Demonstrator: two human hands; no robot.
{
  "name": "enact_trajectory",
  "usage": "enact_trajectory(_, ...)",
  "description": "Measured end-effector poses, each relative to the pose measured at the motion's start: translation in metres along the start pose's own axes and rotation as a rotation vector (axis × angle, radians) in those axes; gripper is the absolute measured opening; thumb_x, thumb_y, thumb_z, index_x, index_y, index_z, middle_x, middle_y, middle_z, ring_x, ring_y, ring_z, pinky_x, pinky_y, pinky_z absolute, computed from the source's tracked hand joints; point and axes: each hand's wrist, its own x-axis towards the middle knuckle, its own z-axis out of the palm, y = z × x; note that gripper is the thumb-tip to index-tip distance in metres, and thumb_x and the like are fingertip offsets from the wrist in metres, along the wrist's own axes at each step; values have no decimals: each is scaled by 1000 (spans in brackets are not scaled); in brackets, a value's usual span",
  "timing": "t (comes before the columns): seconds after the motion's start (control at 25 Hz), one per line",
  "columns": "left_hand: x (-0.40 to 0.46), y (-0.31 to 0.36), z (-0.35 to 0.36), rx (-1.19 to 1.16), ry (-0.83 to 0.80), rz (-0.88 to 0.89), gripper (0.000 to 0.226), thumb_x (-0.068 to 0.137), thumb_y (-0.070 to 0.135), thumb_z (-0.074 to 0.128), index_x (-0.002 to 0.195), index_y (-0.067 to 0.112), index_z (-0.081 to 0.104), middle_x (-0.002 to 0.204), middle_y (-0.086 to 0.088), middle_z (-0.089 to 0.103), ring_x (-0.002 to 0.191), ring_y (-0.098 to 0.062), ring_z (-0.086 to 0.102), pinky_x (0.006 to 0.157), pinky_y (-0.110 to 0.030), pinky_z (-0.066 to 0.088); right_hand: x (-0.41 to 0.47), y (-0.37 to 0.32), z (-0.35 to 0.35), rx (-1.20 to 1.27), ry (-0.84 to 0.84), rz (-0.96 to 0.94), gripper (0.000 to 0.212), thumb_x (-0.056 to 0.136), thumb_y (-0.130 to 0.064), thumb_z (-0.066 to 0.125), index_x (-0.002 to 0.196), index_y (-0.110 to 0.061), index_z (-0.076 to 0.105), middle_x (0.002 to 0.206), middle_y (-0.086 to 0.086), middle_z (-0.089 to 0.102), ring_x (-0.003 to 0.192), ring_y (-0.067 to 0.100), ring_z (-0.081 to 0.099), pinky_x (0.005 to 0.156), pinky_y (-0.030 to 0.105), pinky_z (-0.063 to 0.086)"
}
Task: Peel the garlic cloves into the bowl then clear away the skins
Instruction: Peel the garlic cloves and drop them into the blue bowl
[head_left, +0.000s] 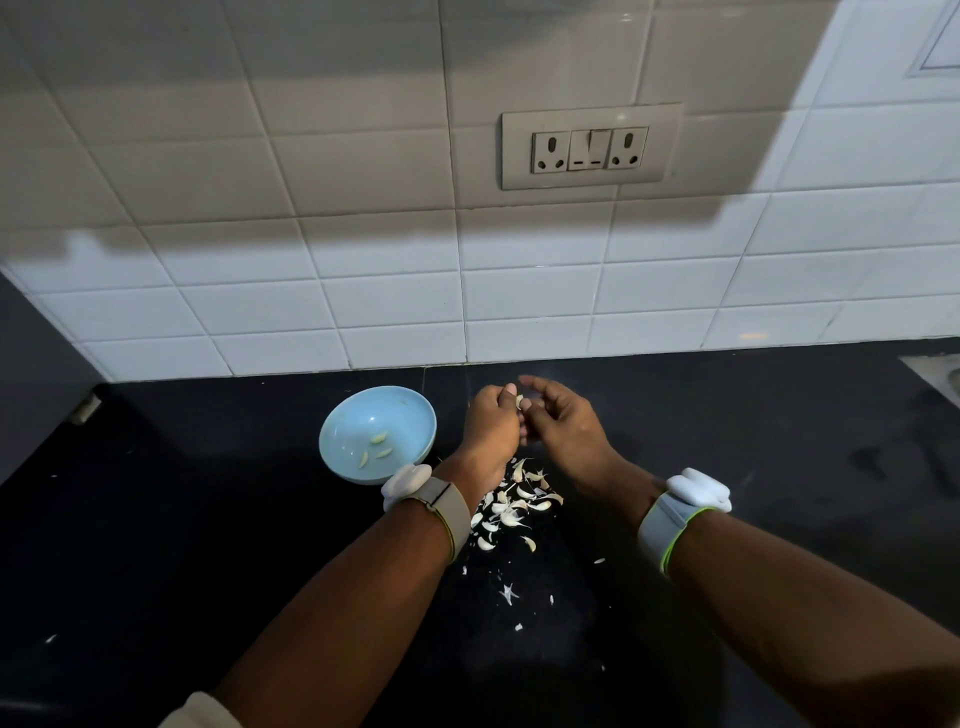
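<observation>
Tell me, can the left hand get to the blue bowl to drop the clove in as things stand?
Probably yes. The left hand pinches a garlic clove just right of the blue bowl, whose open top has nothing over it. Only bare counter lies between them; the right hand is on the far side.

I have a single view, from the camera worn on the person's head, looking forward and steeply down at the black tabletop (208, 519). It sits close above the tabletop, with both forearms entering from the bottom edge. Beyond the tabletop's far edge the tiled wall (363, 249) fills the upper half, wide-angle bending its lines.
</observation>
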Motion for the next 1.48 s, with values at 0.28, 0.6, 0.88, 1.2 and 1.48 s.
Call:
enact_trajectory(0.28,3,-8,0,64,-44,-60,36,111,34,33,85,17,52,66,2,53,58,-12,48,50,-24,39,4,-2,0,261,64,146,18,104,-6,56,118,-2,66,80,7,67,69,15,61,66,29,60)
enact_trajectory(0.6,4,-18,-14,444,-4,33,8,95,21,63,91,21,70,82,-1,70,80,-19,65,74,-38,53,7,1,-9,297,160,143,15,98,-5,67,112,0,68,81,7,69,69,15,65,61,26,56)
enact_trajectory(0.88,-2,-14,-17,523,43,102,13,80,19,80,89,19,70,81,7,68,79,-16,66,70,-27,53,7,6,-13,182,221,126,16,94,-3,71,109,2,70,81,9,71,67,15,63,59,27,53)
enact_trajectory(1.2,-9,-7,-7,230,-76,81,21,100,21,51,98,10,68,90,-9,73,76,-11,63,69,-29,49,5,8,-18,-102,206,22,11,94,-11,73,103,-15,78,92,3,77,78,10,67,71,34,57)
enact_trajectory(1.48,-6,-11,-2,135,-37,99,30,108,25,45,87,13,62,76,-3,64,67,-11,57,59,-25,45,2,2,-14,78,162,62,15,98,-8,65,106,-11,77,94,7,77,84,14,68,79,34,55)
